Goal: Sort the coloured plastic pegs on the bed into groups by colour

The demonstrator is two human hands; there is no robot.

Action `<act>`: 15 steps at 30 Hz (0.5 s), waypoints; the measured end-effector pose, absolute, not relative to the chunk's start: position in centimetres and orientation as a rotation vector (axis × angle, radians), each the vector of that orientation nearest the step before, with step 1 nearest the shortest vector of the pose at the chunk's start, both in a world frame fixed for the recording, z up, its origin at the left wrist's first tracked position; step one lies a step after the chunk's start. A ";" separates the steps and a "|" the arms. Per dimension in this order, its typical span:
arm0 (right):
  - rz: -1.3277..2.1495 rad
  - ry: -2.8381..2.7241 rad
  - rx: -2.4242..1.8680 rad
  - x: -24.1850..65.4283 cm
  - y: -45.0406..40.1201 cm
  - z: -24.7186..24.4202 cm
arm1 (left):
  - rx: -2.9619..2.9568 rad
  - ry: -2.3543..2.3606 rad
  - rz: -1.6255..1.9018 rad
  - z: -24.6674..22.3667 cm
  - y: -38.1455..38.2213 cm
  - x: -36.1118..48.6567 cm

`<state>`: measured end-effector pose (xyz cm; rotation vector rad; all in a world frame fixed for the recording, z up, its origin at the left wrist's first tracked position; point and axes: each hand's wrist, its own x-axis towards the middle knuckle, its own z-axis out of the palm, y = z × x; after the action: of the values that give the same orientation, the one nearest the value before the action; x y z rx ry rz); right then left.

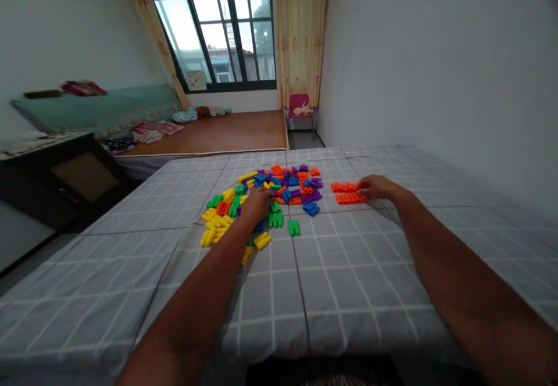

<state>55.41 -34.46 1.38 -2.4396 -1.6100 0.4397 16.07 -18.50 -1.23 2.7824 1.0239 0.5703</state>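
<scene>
Over the middle of a pile of plastic building blocks (pixel 217 220) rests my left hand (pixel 258 201), its fingers bent down among the pieces and mostly hidden behind the back of the hand. Right of the pile lie two rows of orange blocks, a far row (pixel 343 187) and a near row (pixel 349 199), roughly parallel. My right hand (pixel 375 188) is closed at the right end of the far row, thumb and fingers pinching the orange block there. A pair of green blocks (pixel 293 227) and a blue block (pixel 311 208) lie between the pile and my right forearm.
A grey checked cloth (pixel 349 281) covers the table, its front edge near my body. A white wall (pixel 444 66) runs along the right. Beyond the table are a brown-topped bed (pixel 235 130), a pink chair (pixel 300 104) and a window. A dark cabinet (pixel 82 177) stands left.
</scene>
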 end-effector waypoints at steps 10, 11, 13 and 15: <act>0.200 -2.031 -1.883 44.7 -31.5 3.5 | 2.898 0.675 0.590 0.4 -21.3 18.3; 0.194 -2.070 -1.866 43.6 -30.8 3.2 | 2.929 0.586 0.522 0.3 -21.5 18.7; 0.119 -2.120 -1.846 41.8 -29.3 2.6 | 2.956 0.388 0.414 0.1 -21.8 19.1; 0.024 -2.180 -1.807 40.7 -27.9 2.1 | 2.928 0.221 0.388 -0.1 -21.9 19.1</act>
<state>40.69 -27.94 2.10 -1.8068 -2.1799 0.0244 19.11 -21.85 -0.08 2.9279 0.2208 0.3882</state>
